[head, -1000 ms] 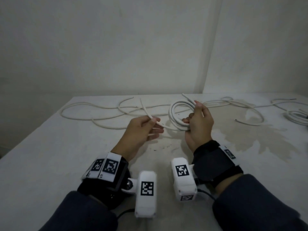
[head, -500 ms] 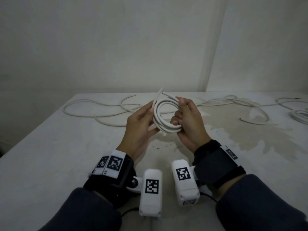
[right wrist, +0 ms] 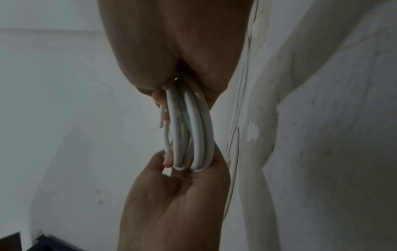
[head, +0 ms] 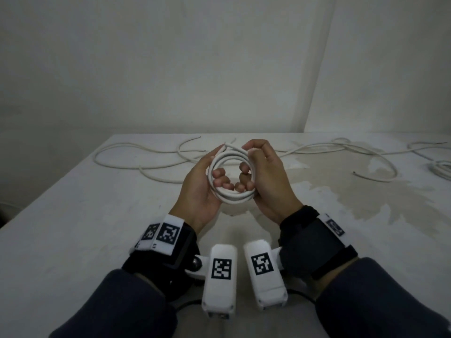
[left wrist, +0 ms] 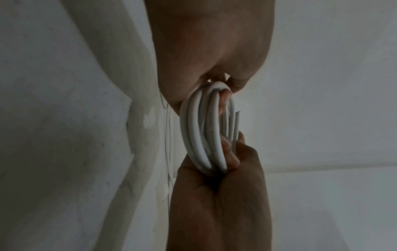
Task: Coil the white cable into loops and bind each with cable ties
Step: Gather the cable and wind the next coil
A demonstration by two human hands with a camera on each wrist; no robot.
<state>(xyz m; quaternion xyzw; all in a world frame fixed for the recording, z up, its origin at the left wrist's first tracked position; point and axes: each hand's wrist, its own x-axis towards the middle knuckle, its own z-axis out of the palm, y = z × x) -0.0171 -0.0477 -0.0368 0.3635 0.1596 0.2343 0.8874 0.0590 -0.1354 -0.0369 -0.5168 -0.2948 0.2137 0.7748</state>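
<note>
A white cable coil (head: 231, 194) of several round loops is held up above the table between both hands. My left hand (head: 199, 184) grips its left side, fingertips curled through the ring. My right hand (head: 268, 181) grips the right side, fingers hooked inside the loops and thumb on top. A short cut end of the cable (head: 225, 145) sticks out at the top of the coil. The left wrist view shows the coil (left wrist: 201, 132) edge-on, and so does the right wrist view (right wrist: 189, 129). No cable tie is visible.
Loose white cables (head: 136, 164) snake over the far left of the white table (head: 73, 228). More cable (head: 341, 147) lies at the far right over a stained patch (head: 353, 191), and another coil (head: 441, 168) sits at the right edge. Walls stand behind.
The left hand brought the trailing cable end up onto the coil. Both hands then drew the coil nearer and turned it face-on, with the fingers of both hands now hooked through the ring.
</note>
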